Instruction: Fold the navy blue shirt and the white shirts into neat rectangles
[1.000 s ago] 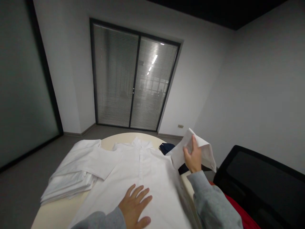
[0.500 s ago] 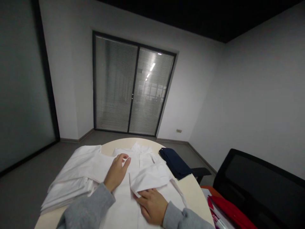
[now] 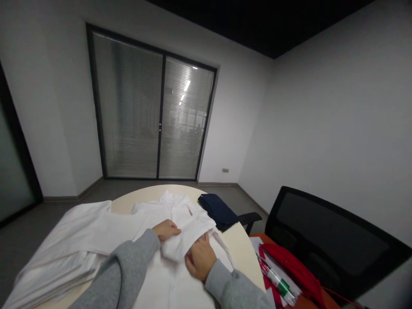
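Observation:
A white shirt (image 3: 151, 274) lies spread on the round table, collar at the far side, with one sleeve (image 3: 193, 229) folded across its front. My left hand (image 3: 166, 230) pinches the left edge of that sleeve, fingers closed together. At the sleeve's near edge is my right hand (image 3: 201, 257), thumb and fingers gripping the cloth. Some of its fingertips are hidden by the fabric. Both my forearms, in grey sleeves, rest low over the shirt.
Folded white garments (image 3: 54, 257) are stacked at the table's left. A folded navy cloth (image 3: 219, 211) sits at the right edge of the round table (image 3: 246, 253). Beyond it stands a black mesh chair (image 3: 315, 240) holding a red bag (image 3: 289, 262) and a clear bottle (image 3: 280, 283).
My left hand has come down and right from above the shirt onto the sleeve. My right hand has shifted up along the sleeve's edge. The view has turned to the right.

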